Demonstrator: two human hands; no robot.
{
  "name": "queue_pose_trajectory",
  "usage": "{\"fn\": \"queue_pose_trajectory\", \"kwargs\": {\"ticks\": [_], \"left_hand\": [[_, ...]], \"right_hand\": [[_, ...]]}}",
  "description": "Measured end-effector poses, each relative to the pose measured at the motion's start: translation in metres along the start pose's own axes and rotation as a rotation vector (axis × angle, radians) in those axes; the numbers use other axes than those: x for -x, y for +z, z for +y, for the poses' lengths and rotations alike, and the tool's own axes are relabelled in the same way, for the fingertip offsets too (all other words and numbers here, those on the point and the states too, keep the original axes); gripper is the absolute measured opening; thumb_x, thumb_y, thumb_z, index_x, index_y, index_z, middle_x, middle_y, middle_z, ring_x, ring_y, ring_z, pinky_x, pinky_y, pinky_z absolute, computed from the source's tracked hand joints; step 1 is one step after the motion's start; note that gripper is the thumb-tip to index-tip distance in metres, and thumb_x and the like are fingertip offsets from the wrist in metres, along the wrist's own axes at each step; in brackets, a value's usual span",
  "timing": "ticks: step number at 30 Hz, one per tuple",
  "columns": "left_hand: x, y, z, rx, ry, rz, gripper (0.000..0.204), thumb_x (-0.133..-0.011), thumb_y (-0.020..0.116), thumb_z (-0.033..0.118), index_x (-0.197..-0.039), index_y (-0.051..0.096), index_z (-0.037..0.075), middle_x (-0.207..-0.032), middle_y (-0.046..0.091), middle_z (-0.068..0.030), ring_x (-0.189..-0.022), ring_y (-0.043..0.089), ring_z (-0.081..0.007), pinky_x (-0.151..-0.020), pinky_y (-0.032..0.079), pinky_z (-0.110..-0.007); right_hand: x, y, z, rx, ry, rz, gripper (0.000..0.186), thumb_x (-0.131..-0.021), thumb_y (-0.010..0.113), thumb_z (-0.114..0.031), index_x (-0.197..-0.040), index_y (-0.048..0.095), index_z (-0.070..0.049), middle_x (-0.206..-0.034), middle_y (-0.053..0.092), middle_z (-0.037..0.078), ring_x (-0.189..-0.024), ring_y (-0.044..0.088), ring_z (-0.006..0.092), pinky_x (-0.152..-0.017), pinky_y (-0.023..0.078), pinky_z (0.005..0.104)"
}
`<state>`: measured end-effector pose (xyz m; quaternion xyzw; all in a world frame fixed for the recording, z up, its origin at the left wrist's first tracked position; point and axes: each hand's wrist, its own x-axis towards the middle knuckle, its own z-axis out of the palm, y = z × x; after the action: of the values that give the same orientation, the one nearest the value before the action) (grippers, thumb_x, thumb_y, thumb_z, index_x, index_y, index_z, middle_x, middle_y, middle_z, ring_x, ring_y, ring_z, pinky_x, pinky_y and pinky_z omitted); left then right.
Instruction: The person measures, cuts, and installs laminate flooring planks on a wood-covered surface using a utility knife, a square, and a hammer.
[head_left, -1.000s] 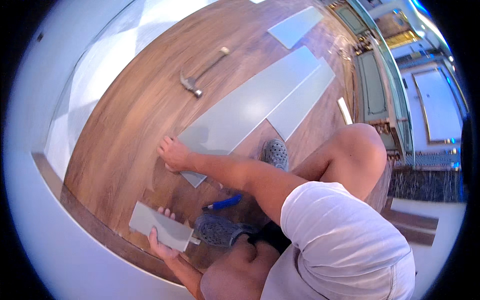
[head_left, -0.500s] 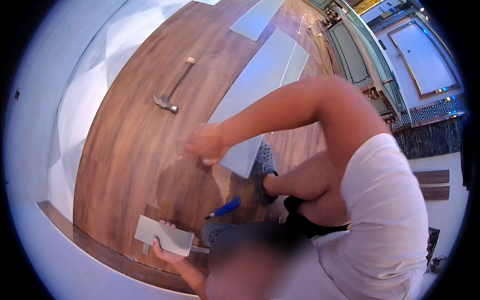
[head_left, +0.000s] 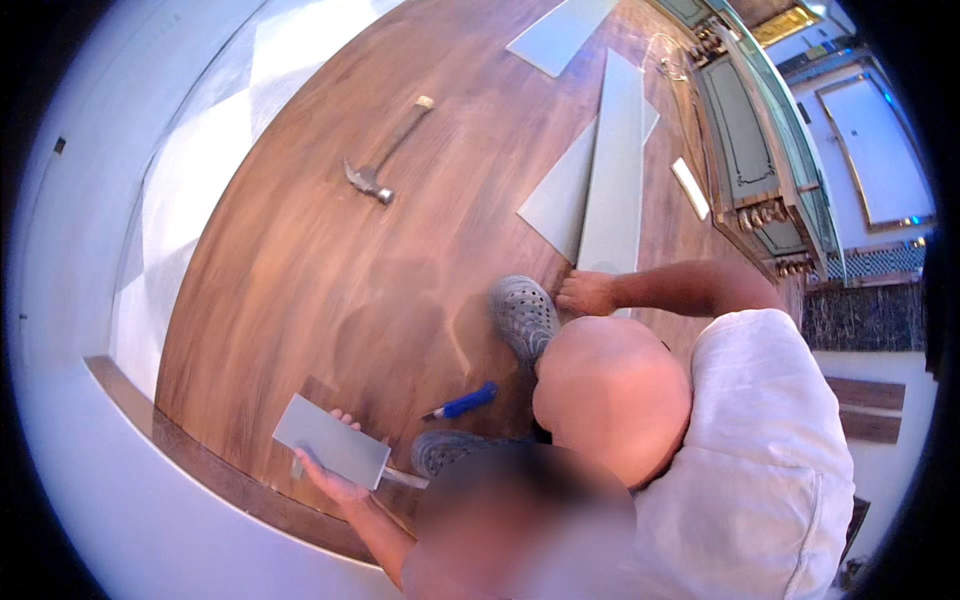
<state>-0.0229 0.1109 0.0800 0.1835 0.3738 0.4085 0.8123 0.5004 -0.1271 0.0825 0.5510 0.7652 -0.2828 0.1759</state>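
My left hand (head_left: pixel 338 478), low on the left, holds a short light-grey plank piece (head_left: pixel 330 443), its thumb on the near side and fingertips showing over the far edge. Near my feet, my right hand (head_left: pixel 588 293) is closed at the near end of a long grey plank (head_left: pixel 612 170); its fingertips are hard to make out. That plank lies across a second grey plank (head_left: pixel 562 195). Between my hands, a blue utility knife (head_left: pixel 465 402) lies on the wood floor. Farther off rests a claw hammer (head_left: pixel 388 150), head toward me.
Another grey plank (head_left: pixel 562 32) lies at the far end of the floor, and a small pale strip (head_left: pixel 690 188) sits near the green cabinet (head_left: pixel 740 125) on the right. A white wall (head_left: pixel 70 250) runs along the left. My grey clog (head_left: pixel 525 318) is beside my right hand.
My right hand has moved rightward from over the floor to the long plank's near end. The long plank now crosses the other at an angle. My left hand still holds the short piece.
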Motion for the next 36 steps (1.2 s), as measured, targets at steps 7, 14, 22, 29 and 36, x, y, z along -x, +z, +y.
{"fn": "queue_pose_trajectory", "kwargs": {"ticks": [7, 14, 22, 29, 36], "left_hand": [[0.029, -0.01, 0.017, 0.102, 0.02, 0.282, 0.077, -0.098, 0.044, 0.06, -0.147, 0.038, 0.002, -0.131, 0.058, -0.0223, -0.115, 0.058, -0.0323, -0.097, 0.05, -0.044], [0.032, -0.038, 0.025, -0.269, 0.101, 0.481, 0.068, -0.097, 0.058, 0.046, -0.147, 0.041, 0.002, -0.135, 0.056, -0.0158, -0.117, 0.058, -0.0286, -0.101, 0.045, -0.04], [0.017, 0.031, 0.048, -1.257, 0.143, 0.511, 0.084, -0.081, 0.076, 0.017, -0.153, 0.034, 0.004, -0.139, 0.051, -0.0205, -0.126, 0.051, -0.0307, -0.111, 0.035, -0.041], [-0.047, 0.081, 0.122, -1.747, 0.175, 0.305, 0.089, -0.071, 0.082, 0.018, -0.146, 0.039, -0.004, -0.143, 0.045, -0.0215, -0.135, 0.043, -0.0339, -0.115, 0.032, -0.041], [-0.13, 0.189, 0.187, -1.822, 0.094, 0.164, 0.094, -0.067, 0.084, 0.031, -0.142, 0.042, -0.006, -0.135, 0.055, -0.0254, -0.128, 0.053, -0.0323, -0.111, 0.037, -0.04]], "right_hand": [[-0.01, 0.06, 0.014, -0.75, 0.284, 0.373, 0.029, -0.086, 0.064, -0.016, -0.111, 0.062, -0.004, -0.115, 0.061, 0.02, -0.109, 0.057, 0.0386, -0.095, 0.047, 0.0472], [-0.178, -0.085, -0.099, -0.356, 0.004, -0.13, 0.039, -0.084, 0.07, -0.029, -0.115, 0.065, -0.005, -0.114, 0.062, 0.021, -0.1, 0.06, 0.0364, -0.084, 0.05, 0.0474], [-0.235, 0.041, -0.198, -0.089, -0.448, 0.329, 0.021, -0.083, 0.061, -0.022, -0.094, 0.067, -0.005, -0.095, 0.062, 0.012, -0.099, 0.06, 0.0287, -0.079, 0.049, 0.0422], [-0.217, -0.099, -0.083, -0.555, 0.009, 0.243, 0.018, -0.083, 0.06, -0.016, -0.091, 0.067, -0.001, -0.094, 0.066, 0.02, -0.094, 0.063, 0.038, -0.078, 0.051, 0.0487], [-0.174, -0.112, 0.108, -0.474, 0.346, 0.549, 0.031, -0.075, 0.063, -0.011, -0.106, 0.063, -0.004, -0.102, 0.063, 0.022, -0.1, 0.06, 0.0423, -0.086, 0.047, 0.0529]]}}
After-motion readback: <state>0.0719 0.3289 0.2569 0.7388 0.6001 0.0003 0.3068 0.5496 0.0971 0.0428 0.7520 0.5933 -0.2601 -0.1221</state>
